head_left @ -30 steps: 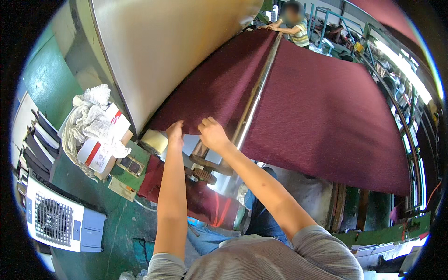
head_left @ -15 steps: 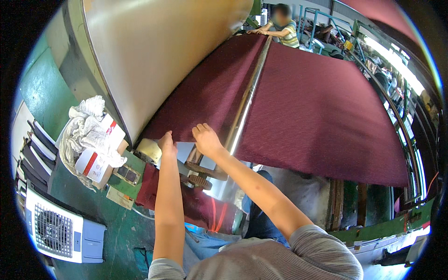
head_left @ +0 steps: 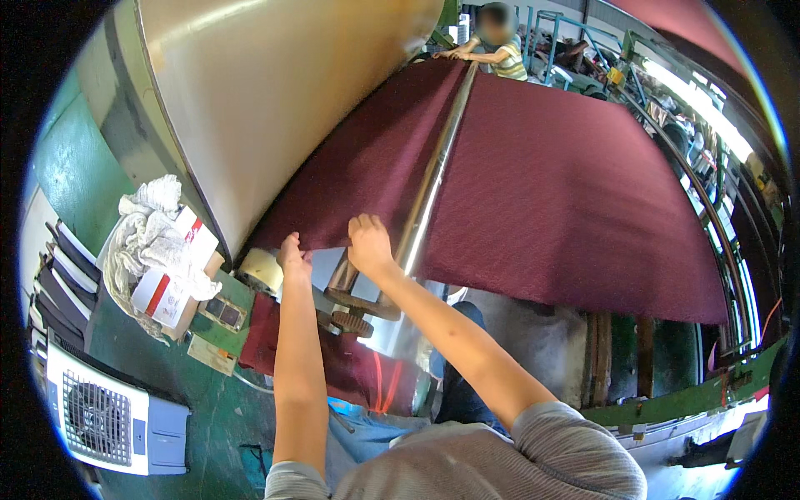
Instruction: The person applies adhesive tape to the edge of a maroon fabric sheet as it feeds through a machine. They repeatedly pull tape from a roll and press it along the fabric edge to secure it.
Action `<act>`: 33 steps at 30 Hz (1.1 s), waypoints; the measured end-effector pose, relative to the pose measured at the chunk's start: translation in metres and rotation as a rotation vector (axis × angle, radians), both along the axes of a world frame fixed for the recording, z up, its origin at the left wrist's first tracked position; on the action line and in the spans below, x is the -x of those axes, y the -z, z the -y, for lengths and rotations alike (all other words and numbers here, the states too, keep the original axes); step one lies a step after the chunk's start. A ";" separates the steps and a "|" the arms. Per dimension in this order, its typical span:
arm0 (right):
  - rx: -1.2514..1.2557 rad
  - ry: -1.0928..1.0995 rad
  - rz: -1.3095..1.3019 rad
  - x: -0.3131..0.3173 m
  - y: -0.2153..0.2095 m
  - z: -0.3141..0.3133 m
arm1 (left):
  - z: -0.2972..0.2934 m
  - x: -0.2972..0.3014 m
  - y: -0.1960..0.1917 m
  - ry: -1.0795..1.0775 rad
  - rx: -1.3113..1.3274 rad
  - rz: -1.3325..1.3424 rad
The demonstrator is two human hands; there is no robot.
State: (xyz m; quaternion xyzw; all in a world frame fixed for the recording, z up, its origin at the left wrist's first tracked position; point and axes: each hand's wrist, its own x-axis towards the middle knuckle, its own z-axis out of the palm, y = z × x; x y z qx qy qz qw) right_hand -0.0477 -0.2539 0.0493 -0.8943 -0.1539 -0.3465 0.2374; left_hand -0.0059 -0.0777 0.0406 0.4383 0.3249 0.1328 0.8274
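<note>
A wide sheet of maroon fabric stretches over a shiny metal roller and runs in beside a large tan drum. My left hand pinches the near edge of this fabric, close to the drum's lower end. A short way to its right, my right hand is closed on the same edge, just left of the roller. The fingertips of both hands are partly hidden. Below my hands are a metal bracket and a toothed gear.
A co-worker leans at the fabric's far end, hands on its edge. On my left are a box with white rags, a switch panel and a white-and-blue fan unit. A green machine beam crosses at lower right.
My view has shifted slightly, and the fabric and roller sit a little further left in it. Both hands stay on the fabric's edge in nearly the same place.
</note>
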 end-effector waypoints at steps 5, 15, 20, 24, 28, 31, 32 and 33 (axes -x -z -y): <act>-0.011 -0.292 0.030 0.006 -0.006 -0.003 | 0.002 0.004 0.004 0.265 -0.282 0.033; -0.138 0.038 -0.006 0.009 -0.013 -0.006 | -0.001 -0.002 0.012 0.220 -0.164 0.070; 0.026 -0.114 0.038 -0.002 0.000 0.003 | 0.006 -0.009 0.002 0.014 -0.105 -0.104; 0.108 -0.280 0.044 0.006 -0.003 -0.008 | 0.001 0.003 0.013 0.347 -0.238 0.107; 0.095 -0.270 -0.025 0.000 -0.001 -0.006 | 0.014 0.010 0.005 0.584 -0.326 0.158; -0.028 -0.078 -0.027 0.011 -0.012 -0.006 | 0.010 0.007 0.006 0.272 -0.432 0.010; -0.087 0.019 -0.063 0.009 -0.009 -0.008 | 0.005 0.008 0.006 0.214 -0.416 -0.028; -0.092 0.069 -0.125 0.006 -0.007 -0.004 | 0.007 0.006 0.005 0.170 -0.397 -0.057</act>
